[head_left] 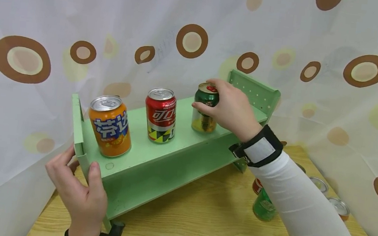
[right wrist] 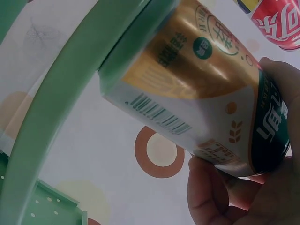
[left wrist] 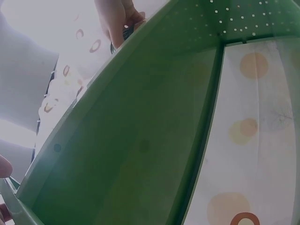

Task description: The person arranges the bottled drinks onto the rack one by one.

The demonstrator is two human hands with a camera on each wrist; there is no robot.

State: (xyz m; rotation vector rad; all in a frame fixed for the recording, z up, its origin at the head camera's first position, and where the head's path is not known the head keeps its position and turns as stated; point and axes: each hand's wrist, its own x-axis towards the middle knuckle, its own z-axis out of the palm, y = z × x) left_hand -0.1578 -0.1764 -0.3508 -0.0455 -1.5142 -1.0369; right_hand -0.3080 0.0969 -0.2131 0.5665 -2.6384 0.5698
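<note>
Green-and-gold can stands upright on the green shelf, directly under the right hand, whose thumb and fingers curl round its top; the left hand grips the shelf's end. For steadiness, best keep the base flat and the finger pressure even, clear of the red can left of the right hand. The can beneath looks glossy, dark green above, white and gold below, with a barcode.

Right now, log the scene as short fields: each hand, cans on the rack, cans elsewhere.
Left hand: grips left end of green rack
Right hand: grips upper part of green-and-gold can
Top shelf, left to right: orange can, red can, green-and-gold can
Table: green can and other cans, some partly hidden by white sleeve
</note>
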